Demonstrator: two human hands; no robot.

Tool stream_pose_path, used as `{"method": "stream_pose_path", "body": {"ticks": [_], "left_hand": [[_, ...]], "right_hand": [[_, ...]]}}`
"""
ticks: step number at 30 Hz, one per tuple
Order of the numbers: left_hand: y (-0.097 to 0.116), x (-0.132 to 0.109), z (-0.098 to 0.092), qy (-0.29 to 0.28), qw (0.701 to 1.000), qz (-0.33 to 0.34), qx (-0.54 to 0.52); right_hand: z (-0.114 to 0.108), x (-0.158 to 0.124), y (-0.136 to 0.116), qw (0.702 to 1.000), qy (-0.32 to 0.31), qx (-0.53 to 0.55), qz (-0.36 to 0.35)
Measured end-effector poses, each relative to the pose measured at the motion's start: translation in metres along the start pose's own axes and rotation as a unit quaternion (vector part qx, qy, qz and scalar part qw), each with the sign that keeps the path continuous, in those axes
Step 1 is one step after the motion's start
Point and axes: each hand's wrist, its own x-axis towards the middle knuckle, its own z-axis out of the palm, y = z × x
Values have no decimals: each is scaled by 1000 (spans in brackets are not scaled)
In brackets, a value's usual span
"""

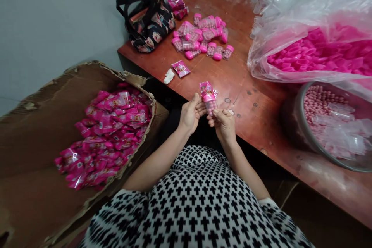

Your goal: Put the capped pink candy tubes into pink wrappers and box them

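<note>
Between my two hands, over the table's front edge, is a small clear jar (210, 107) of pink balls, tilted, with a printed pink wrapper (206, 90) over its far end. My right hand (225, 124) pinches the jar's near end between thumb and fingers. At the wrapper's near edge, my left hand (191, 114) has its thumb and fingers closed against the jar's side. A flat pink packet (180, 69) and a crumpled white piece (169, 76) lie on the table just beyond. Farther back sits a pile of filled jars with pink caps (200, 35).
To the left, a torn cardboard box (37, 131) holds many wrapped pink packs (107, 131). At right, a plastic bag of pink caps (319, 50) stands behind a grey tub (302, 124) with pink balls and clear jars. A floral handbag (151, 27) rests at the table's back-left edge.
</note>
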Motion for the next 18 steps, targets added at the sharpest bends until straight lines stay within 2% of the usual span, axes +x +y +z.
{"method": "stream_pose_path", "body": {"ticks": [6,9,12,14,16,18], "left_hand": [[-8,3,4,30,999,25,22],[-14,-2,6,56,998,37,11],[-17,-6,2,31,998,48,27],[-17,-8,-3,32,992,86,83],[-15,-9,-8,59,968,158,184],[-10,-9,-12,78,924,237,290]], "right_hand": [[1,-7,6,987,33,-113,-106],[0,-4,8,995,34,-61,-75],[-2,1,6,1000,14,14,-14],[-3,2,4,999,7,34,4],[-3,2,2,999,2,37,6],[-3,2,1,999,-3,35,4]]}}
